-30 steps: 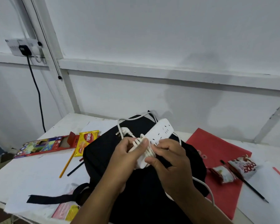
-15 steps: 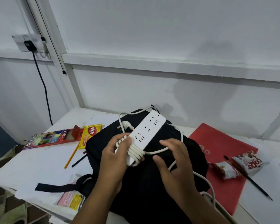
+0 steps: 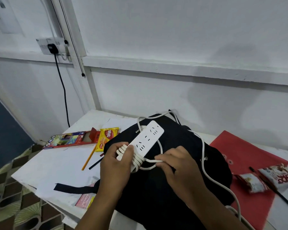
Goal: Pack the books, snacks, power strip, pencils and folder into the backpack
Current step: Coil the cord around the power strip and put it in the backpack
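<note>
My left hand [image 3: 116,165] held the near end of the power strip [image 3: 145,141], fingers curled round the body and thumb pressing down on the turns of white cord [image 3: 136,159] already wound there; my right hand [image 3: 176,165] sat just beside it to the right, fingertips pinching the loose run of that cord where it left the coil. That was the relation the next wrap hung on, I judged — the strip's long axis ran from my left palm up and away to the right, the free cord came off its right side, so the right hand was the one placed to carry it round again while the left kept the strip steady. The strip hovered over the black backpack [image 3: 173,188], which lay closed-looking under both hands; from the right hand the cord trailed off toward the near right edge, and another length looped round the backpack's far end. To the right lay the red folder [image 3: 249,156] with two snack packets [image 3: 272,179] on it, the nearer-right one printed in red letters I could not read for certain. Left of the backpack a yellow pencil [image 3: 88,159] and a dark one lay on the white table [image 3: 57,163]; beyond them, a yellow wafer packet [image 3: 107,136] marked "nabati", and a coloured-pencil box [image 3: 68,139] with its flap open, its small print too fine to read.
</note>
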Demonstrator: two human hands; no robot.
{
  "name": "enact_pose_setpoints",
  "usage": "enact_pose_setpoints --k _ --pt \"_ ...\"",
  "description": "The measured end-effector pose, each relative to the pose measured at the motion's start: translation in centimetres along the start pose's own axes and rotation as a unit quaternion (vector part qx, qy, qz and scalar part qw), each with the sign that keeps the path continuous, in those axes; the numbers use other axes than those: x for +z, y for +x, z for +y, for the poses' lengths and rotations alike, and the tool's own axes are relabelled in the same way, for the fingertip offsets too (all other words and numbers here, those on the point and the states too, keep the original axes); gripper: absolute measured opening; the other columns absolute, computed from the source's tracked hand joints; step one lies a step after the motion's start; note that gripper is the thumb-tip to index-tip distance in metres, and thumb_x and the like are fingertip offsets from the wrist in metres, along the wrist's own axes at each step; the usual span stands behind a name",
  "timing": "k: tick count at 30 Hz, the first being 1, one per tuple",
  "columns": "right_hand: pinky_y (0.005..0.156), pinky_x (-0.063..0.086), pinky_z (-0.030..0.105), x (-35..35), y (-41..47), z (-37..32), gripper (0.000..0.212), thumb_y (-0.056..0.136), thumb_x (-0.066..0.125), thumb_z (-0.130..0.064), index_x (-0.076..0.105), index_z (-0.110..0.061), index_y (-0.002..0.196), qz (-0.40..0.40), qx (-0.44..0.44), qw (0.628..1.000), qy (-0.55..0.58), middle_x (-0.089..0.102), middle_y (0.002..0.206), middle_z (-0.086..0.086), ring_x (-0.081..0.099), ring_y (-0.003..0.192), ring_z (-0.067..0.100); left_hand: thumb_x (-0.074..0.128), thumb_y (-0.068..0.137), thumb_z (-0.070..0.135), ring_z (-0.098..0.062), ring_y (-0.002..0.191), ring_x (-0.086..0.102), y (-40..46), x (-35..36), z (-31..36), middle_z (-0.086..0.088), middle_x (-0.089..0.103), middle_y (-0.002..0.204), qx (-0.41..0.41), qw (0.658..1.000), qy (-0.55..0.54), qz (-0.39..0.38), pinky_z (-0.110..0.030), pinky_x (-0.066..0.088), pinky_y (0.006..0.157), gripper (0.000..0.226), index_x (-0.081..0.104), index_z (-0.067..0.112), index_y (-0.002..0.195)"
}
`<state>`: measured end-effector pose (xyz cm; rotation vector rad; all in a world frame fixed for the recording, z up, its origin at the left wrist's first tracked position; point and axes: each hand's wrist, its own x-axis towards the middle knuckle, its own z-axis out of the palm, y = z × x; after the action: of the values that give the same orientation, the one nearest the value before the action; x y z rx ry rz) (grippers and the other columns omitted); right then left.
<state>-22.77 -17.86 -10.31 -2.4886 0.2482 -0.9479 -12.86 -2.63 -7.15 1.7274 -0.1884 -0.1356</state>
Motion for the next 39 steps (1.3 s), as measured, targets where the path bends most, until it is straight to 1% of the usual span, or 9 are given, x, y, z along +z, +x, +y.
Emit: enact_pose_setpoints --k 2,6,12,16,19,22,25,32,39 --pt "0.077 0.039 0.004 -0.1 0.2 -0.2 0.014 0.08 0.074 -0.02 0.077 -0.024 0.093 0.034 0.004 0.999 0.029 0.064 0.085 -0.02 0.055 0.083 0.004 0.064 0.093 0.033 0.0 0.085 0.064 0.6 -0.4 -0.3 0.009 0.069 0.096 0.001 1.0 0.009 0.003 -0.013 0.047 0.062 0.005 0.067 0.031 0.096" --pt "0.076 0.041 0.002 -0.8 0.9 -0.1 0.021 0.071 0.085 -0.009 0.077 -0.013 0.09 0.138 -0.029 0.99 0.03 0.069 0.088 -0.009 0.058 0.078 0.006 0.068 0.087 0.036 -0.017 0.083 0.07 1.2 -0.7 -0.4 0.008 0.072 0.086 -0.011 1.0 -0.015 -0.019 -0.043 0.059 0.072 0.005 0.07 0.032 0.086" --pt "0.072 0.039 0.001 -2.4 2.3 -0.2 0.038 0.05 0.097 -0.011 0.077 -0.017 0.082 0.142 0.045 0.988 0.034 0.063 0.089 -0.012 0.05 0.08 -0.014 0.07 0.09 0.019 -0.005 0.079 0.068 1.8 -0.7 0.5 0.007 0.072 0.088 0.064 0.987 0.037 -0.141 -0.014 0.051 0.061 0.008 0.072 0.026 0.09" --pt "0.072 0.04 0.002 -2.7 3.0 -0.1 0.034 0.05 0.09 -0.025 0.075 -0.019 0.079 0.134 0.067 0.989 0.022 0.063 0.087 -0.014 0.054 0.082 -0.003 0.072 0.089 0.029 -0.012 0.086 0.07 2.2 -1.0 1.4 0.004 0.072 0.095 0.081 0.957 0.07 -0.269 -0.027 0.058 0.072 0.011 0.072 0.03 0.1" --pt "0.073 0.039 0.003 -2.2 3.1 0.0 0.031 0.051 0.085 -0.028 0.074 -0.017 0.078 0.136 0.065 0.988 0.02 0.065 0.086 -0.01 0.056 0.081 0.0 0.073 0.086 0.038 -0.013 0.086 0.07 2.3 -1.1 1.9 0.008 0.07 0.1 0.084 0.942 0.087 -0.313 -0.031 0.059 0.073 0.023 0.07 0.035 0.109" --pt "0.073 0.039 0.003 -1.8 3.0 -0.1 0.027 0.053 0.085 -0.028 0.074 -0.018 0.075 0.134 0.057 0.989 0.011 0.066 0.086 -0.008 0.056 0.082 0.001 0.073 0.089 0.032 0.001 0.103 0.062 2.4 -0.9 1.9 0.027 0.062 0.112 0.164 0.924 0.148 -0.313 -0.017 0.051 0.086 0.03 0.066 0.038 0.117" --pt "0.072 0.039 0.002 -1.6 3.0 -0.3 0.031 0.05 0.093 -0.022 0.073 -0.022 0.075 0.113 0.083 0.99 0.023 0.064 0.086 -0.014 0.056 0.084 -0.001 0.072 0.09 0.022 0.009 0.112 0.054 2.2 -0.8 2.1 0.034 0.058 0.118 0.21 0.91 0.177 -0.311 -0.004 0.041 0.086 0.035 0.063 0.039 0.12" --pt "0.068 0.043 0.006 -1.6 3.5 -1.5 0.032 0.049 0.091 -0.02 0.074 -0.027 0.076 0.104 0.125 0.985 0.061 0.063 0.086 -0.019 0.057 0.09 -0.007 0.09 0.062 0.049 0.003 0.1 0.057 1.4 0.0 1.1 0.028 0.06 0.108 0.216 0.934 0.176 -0.223 -0.011 0.048 0.074 0.055 0.061 0.041 0.108" --pt "0.077 0.04 0.002 -2.0 3.5 0.5 0.018 0.071 0.085 -0.003 0.078 -0.018 0.079 0.108 0.03 0.992 0.054 0.068 0.088 -0.011 0.061 0.087 -0.006 0.089 0.067 0.043 -0.01 0.09 0.066 2.1 -0.1 -0.3 0.015 0.067 0.101 0.172 0.949 0.135 -0.227 -0.029 0.058 0.072 0.045 0.066 0.039 0.106"
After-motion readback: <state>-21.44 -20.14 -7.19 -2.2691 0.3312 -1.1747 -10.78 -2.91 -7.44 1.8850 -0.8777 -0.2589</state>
